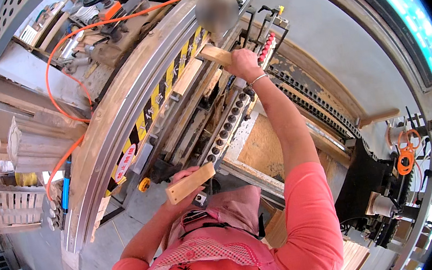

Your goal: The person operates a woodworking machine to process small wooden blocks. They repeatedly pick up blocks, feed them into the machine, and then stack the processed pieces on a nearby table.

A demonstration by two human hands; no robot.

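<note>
Clock directions are counted from the middle of the view. At 7 o'clock, the left hand holds a short wooden block in front of the apron; its visible fingers are bent at the far edge, the others are hidden behind the wood. At 1 o'clock, the right hand has its fingers closed around the near end of a wooden bar, whose other end points to 11 o'clock, toward the striped guard strip.

Both pieces should be light enough for one hand, I judge, stiff and hardly fragile, not very slippery if the wood is dry. The long sides look like the best place to hold; the corners may be somewhat sharp.

Close to the bar, at 11 o'clock, a loose wooden strip lies along the machine. A row of round black fittings runs between the two hands, and could obstruct a low movement. The red knobs are at 1 o'clock, just beyond the right hand. An orange hose loops at 10 o'clock, orange scissors hang near 3 o'clock, and a lit screen is at 2 o'clock.
</note>
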